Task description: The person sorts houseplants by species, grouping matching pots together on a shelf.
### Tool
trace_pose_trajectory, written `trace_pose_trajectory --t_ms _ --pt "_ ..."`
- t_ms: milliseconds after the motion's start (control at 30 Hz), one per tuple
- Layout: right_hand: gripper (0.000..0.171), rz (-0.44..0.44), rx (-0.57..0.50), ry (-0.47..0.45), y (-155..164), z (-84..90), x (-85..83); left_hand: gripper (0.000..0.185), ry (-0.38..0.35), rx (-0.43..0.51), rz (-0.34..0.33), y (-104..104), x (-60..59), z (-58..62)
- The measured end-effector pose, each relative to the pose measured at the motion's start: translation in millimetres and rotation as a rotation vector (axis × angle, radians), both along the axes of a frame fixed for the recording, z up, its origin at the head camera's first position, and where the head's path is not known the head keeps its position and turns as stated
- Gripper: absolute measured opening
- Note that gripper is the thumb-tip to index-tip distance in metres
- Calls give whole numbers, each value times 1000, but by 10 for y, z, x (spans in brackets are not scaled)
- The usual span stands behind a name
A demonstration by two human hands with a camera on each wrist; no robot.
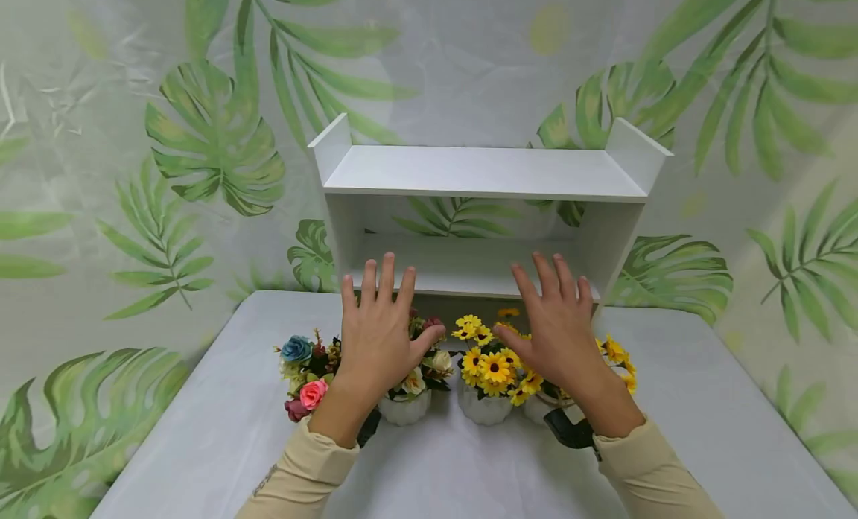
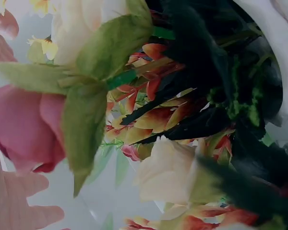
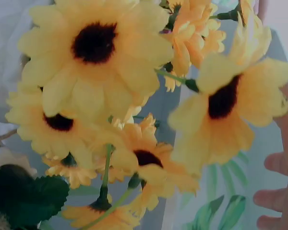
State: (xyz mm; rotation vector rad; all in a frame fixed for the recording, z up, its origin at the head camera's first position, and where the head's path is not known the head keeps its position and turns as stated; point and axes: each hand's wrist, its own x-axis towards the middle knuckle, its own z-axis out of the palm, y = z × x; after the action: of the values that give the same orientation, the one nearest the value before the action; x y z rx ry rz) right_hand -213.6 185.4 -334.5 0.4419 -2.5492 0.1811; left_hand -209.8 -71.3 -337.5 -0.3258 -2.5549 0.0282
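Both hands hover above potted artificial flowers with fingers straight and spread, holding nothing. My left hand (image 1: 378, 340) is over the mixed rose pots; one pot of roses (image 1: 414, 385) shows to its right, and a bunch of blue and pink roses (image 1: 310, 377) to its left. In the left wrist view a pink rose (image 2: 31, 129) and a cream rose (image 2: 165, 170) are close to the lens. My right hand (image 1: 556, 336) is over the yellow sunflowers (image 1: 494, 366), partly hiding a second sunflower pot (image 1: 615, 359). Large sunflower heads (image 3: 93, 45) fill the right wrist view.
Behind the flowers stands a white two-tier shelf (image 1: 482, 170) with raised ends, against a leaf-printed backdrop (image 1: 214, 139). The pots stand on a table with a white cloth (image 1: 429, 482). Dark wrist-camera mounts (image 1: 570, 430) sit by the wrists.
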Motion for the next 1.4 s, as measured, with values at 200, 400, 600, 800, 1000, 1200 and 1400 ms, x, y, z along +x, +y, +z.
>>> trace_pose_trajectory --t_ms 200,400,600,800,1000,1200,1400 --pt "92 44 -65 25 61 -17 3 91 -6 -13 -15 -9 6 40" --pt "69 123 -248 61 132 5 48 81 11 -4 -30 -43 89 61" --pt "24 254 -382 324 249 5 61 76 66 21 -99 -144 193 77" --pt "11 216 -442 428 395 96 48 71 39 43 -122 -323 212 97" --pt "11 95 -515 385 539 183 24 72 40 120 -159 -597 242 109" --pt "18 -61 -603 330 748 314 -106 64 91 263 -215 -1066 300 93" --pt "34 -174 -717 216 944 414 -250 56 102 351 -221 -1519 401 6"
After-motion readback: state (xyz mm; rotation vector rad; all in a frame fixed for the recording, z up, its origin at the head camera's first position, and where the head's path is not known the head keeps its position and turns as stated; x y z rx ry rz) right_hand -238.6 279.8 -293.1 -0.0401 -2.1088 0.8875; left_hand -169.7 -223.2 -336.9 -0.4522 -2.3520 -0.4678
